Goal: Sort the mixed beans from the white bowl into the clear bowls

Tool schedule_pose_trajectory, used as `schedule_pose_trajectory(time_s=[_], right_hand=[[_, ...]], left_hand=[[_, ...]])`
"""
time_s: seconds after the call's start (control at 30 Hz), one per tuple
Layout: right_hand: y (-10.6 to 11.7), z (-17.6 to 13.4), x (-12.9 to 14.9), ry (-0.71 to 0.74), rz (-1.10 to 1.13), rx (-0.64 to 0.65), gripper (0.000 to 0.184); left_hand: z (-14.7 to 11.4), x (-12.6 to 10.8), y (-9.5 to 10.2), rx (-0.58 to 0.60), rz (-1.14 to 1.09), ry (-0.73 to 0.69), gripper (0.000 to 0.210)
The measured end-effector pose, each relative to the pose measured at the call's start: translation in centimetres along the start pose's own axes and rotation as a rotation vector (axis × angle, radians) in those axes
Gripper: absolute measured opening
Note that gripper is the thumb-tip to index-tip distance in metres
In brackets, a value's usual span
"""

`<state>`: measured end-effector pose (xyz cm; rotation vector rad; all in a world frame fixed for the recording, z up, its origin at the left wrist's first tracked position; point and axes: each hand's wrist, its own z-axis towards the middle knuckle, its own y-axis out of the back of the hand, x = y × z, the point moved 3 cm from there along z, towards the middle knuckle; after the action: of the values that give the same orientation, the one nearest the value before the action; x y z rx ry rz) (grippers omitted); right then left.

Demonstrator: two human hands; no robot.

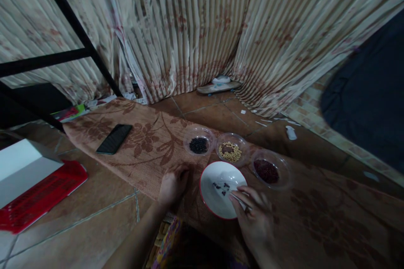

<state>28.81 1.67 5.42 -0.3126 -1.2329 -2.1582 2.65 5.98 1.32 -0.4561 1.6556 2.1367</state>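
A white bowl with a red rim (205,206) sits on the cloth-covered table, with a few dark beans (224,189) in its bottom. My right hand (257,214) is at the bowl's right side, fingers pinched around thin, pale tweezers (239,200) that point into the bowl. My left hand (173,183) rests curled on the cloth left of the bowl, with nothing visible in it. Beyond the bowl stand three clear plastic bowls: one with black beans (198,145), one with yellow soybeans (232,152), one with dark red beans (267,171).
A black phone (114,139) lies on the brown patterned tablecloth (142,168) at the left. On the floor are a red basket (47,195) with a white box (25,168) and a skateboard (217,88) beside the curtains (189,29). A black metal frame (75,33) stands at the left.
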Motion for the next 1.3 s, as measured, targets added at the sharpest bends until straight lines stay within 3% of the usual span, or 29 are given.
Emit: schedule_pose_trajectory(time_s=[0.13,0.37,0.57,0.7,0.97,1.3], right_hand=[[0.4,-0.4,0.6,0.042,-0.009,-0.008,0.013],[2.1,-0.6,-1.1,-0.019,-0.088,-0.113,0.020],[1.9,-2.2,-0.4,-0.091,-0.039,-0.098,0.023],[2.0,-3.2,-0.3,-0.215,-0.049,-0.158,0.029],[0.8,-3.5,-0.1,-0.326,-0.070,-0.206,0.035],[-0.4,-3.7,0.6,-0.324,-0.137,-0.237,0.033]], left_hand=[[0.0,0.0,0.0,0.013,-0.006,0.002,0.011],[0.2,0.1,0.0,0.025,-0.014,0.005,0.013],[0.2,0.2,0.0,0.042,-0.036,0.022,0.014],[0.2,0.4,-0.2,0.051,-0.018,0.012,0.014],[0.4,0.0,0.0,0.040,0.011,-0.053,0.014],[0.3,0.1,-0.2,0.049,-0.037,-0.090,0.013]])
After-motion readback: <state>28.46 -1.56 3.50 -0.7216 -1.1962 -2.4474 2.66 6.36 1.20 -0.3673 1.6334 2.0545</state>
